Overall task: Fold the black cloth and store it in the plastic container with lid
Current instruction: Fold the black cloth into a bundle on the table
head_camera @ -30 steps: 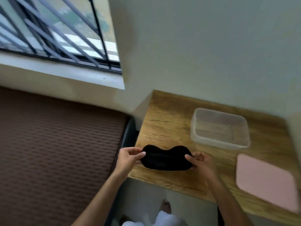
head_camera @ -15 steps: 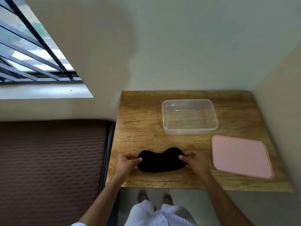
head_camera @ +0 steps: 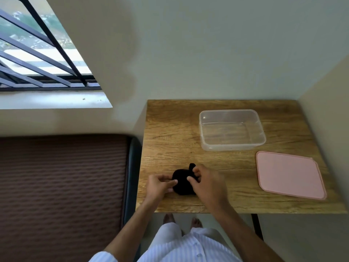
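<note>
Black cloth [head_camera: 182, 183] bunched on table [head_camera: 170, 129] near front edge, pinched between both hands: left hand [head_camera: 158, 186] on left edge, right hand [head_camera: 205, 183] on right. Plastic container [head_camera: 232, 146], open, sits up-right of cloth, nearer right hand; pink lid [head_camera: 289, 174] lies beside it.

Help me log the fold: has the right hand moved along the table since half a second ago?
Yes. The right hand has come left along the table's front edge, away from the pink lid, carrying the black cloth's end over toward the left hand.
</note>
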